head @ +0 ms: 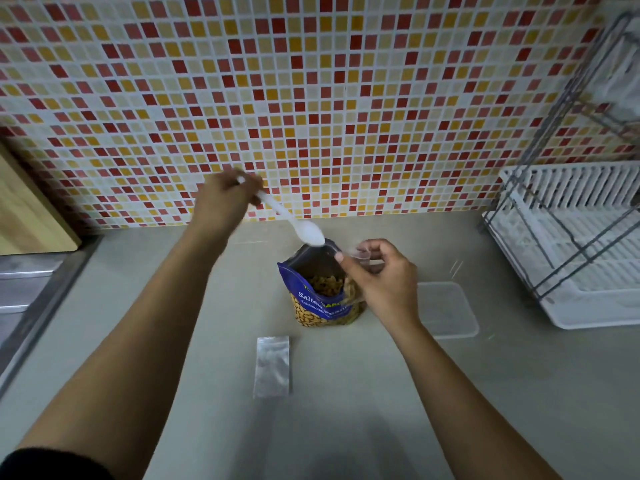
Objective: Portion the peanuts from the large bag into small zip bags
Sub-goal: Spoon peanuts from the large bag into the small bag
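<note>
**While the spoon hangs at the bag's mouth**

Where the counter (346,427) lies nearest, an empty zip bag (272,367) lies flat. Just beyond it the blue peanut bag (320,299) stands upright and open, peanuts (323,284) showing inside. Its label reads "Salted", and the smaller script beneath is too blurred to read. The right hand (381,275) pinches a clear bag (358,252) at the peanut bag's right rim, thumb and fingers curled on the plastic. A clear lid (446,308) lies to the right. The left hand (225,199), raised farther back, grips the handle of a white spoon (294,220), its bowl at the far rim of the peanut bag. Behind stand a white rack (571,244), a board (31,209) and the tiled wall (311,81).
</note>
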The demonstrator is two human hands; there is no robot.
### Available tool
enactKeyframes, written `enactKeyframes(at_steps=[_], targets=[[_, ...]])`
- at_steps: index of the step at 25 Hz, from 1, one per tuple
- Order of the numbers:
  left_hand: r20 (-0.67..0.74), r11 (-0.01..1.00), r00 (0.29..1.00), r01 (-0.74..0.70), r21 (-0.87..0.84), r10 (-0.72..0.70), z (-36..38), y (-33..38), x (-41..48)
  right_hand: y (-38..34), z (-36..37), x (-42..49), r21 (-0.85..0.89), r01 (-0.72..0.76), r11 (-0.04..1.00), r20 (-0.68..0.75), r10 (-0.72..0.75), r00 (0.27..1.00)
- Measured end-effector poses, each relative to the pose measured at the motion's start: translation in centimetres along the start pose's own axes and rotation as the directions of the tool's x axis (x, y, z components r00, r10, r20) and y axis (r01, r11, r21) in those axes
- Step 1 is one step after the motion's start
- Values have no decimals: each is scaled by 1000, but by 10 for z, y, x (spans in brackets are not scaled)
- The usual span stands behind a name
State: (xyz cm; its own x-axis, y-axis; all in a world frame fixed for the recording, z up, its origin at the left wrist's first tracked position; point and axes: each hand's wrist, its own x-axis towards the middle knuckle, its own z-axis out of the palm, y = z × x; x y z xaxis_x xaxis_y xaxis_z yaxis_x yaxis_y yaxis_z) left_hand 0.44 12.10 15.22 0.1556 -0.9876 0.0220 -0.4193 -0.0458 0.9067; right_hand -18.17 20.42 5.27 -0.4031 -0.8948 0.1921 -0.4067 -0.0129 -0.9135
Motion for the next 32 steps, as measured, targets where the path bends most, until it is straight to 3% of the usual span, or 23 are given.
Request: enactKeyframes(at_steps=[5, 8, 9, 11, 13, 15, 16, 18, 20, 24, 29, 32], targets=[[245, 920, 969, -121, 374, 28, 44, -60, -26, -2, -14, 3, 52, -24, 998, -22, 26, 999], [196, 823, 977, -180, 539, 85, 50, -72, -36, -7, -22, 5, 48, 3, 999, -41, -1, 999], [153, 802, 970, -242, 546, 188, 51, -72, -41, -8, -24, 6, 50, 5, 999, -46, -3, 999], [88, 763, 877, -456, 458, 472, 55, -69, -58, -13, -28, 8, 76, -10, 997, -54, 14, 998], [220, 804, 836, -545, 236, 502, 58, -59, -74, -18, -29, 9, 109, -40, 993, -58, 47, 997], [480, 918, 812, -396, 36, 332, 66, -52, -85, -21, -29, 10, 152, -93, 984, -22, 97, 995], [533, 958, 804, -283, -46, 264, 71, -50, -89, -22, -30, 10, 193, -126, 973, 27, 123, 992], [509, 974, 842, -80, -214, 181, 81, -50, -93, -23, -34, 12, 302, -223, 927, 172, 177, 969], [492, 950, 859, 24, -311, 140, 88, -48, -99, -21, -46, 13, 354, -276, 893, 279, 181, 943], [553, 931, 828, 122, -344, 96, 107, -37, -115, -5, -72, 9, 430, -297, 852, 221, 219, 950], [632, 916, 773, 293, -274, -58, 158, -42, -143, 41, -97, -8, 471, -377, 798, 137, 356, 925], [640, 957, 766, 229, -179, -63, 191, -66, -160, 79, -115, -20, 473, -392, 789, 66, 412, 909]])
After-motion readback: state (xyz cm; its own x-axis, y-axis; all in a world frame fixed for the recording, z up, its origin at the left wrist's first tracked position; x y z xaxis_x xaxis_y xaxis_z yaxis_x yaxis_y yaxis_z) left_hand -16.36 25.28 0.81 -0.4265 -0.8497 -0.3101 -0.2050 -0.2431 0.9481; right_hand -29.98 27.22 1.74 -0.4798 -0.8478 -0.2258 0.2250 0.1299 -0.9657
